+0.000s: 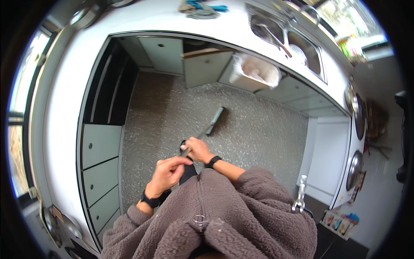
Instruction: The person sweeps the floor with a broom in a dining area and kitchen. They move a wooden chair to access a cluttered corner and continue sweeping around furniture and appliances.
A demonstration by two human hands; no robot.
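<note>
Both hands are on a long thin handle in front of my body. It belongs to a flat mop (215,121) with a narrow grey-green head, which rests on the speckled grey floor ahead of me. My right hand (198,150) wraps round the handle lower down, nearer the head. Closer to my body, my left hand (168,172) is closed at the handle's upper end. Dark bands circle both wrists, and brown fleece sleeves cover the forearms.
White counters with pale cabinets (101,144) surround the floor. A cabinet door (206,68) stands ajar beyond the mop. Beside it a lined waste bin (246,82) hangs at the cabinet front. A double sink (317,54) holds dishes, and cloths (202,8) lie on the far counter.
</note>
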